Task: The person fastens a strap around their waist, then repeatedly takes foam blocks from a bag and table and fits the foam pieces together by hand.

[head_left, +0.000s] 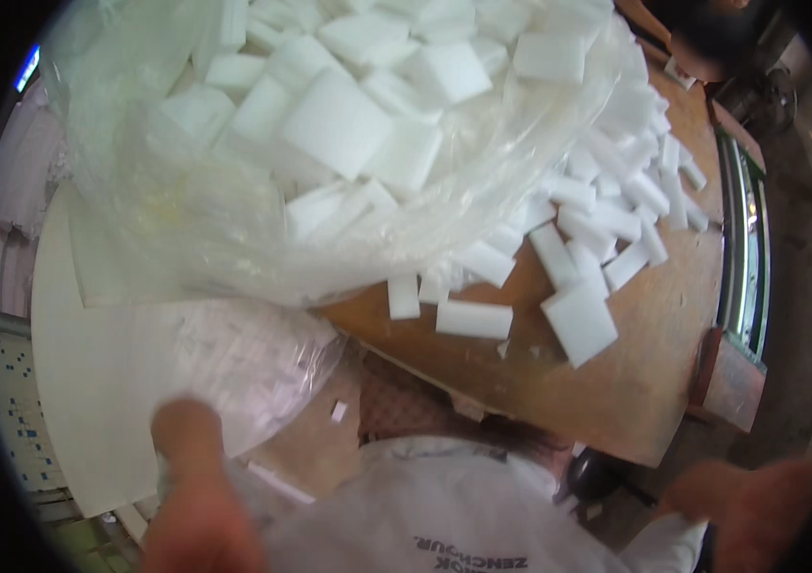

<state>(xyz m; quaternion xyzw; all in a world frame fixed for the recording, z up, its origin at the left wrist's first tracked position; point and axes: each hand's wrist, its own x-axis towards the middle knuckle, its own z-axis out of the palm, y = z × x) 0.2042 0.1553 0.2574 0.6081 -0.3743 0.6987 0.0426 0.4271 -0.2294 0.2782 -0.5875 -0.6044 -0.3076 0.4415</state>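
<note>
The left hand (198,477) is resting blurred beside a small clear plastic bag of white foam blocks (253,368); its fingers' spread is unclear, like the right hand's (754,511). Loose white foam blocks (582,253) are lying on the wooden desk (644,382); bagging probably needs a firm grasp.

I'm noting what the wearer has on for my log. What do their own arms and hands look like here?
Both forearms are bare and blurred: no gloves, no sleeves reaching them. The left hand and right hand show no rings or watch that I can make out. A white shirt with dark lettering covers the torso.

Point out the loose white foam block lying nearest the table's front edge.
The large white foam block on the right, tilted cornerwise: its lower corner reaches closer to the wooden table edge than the others.
</note>
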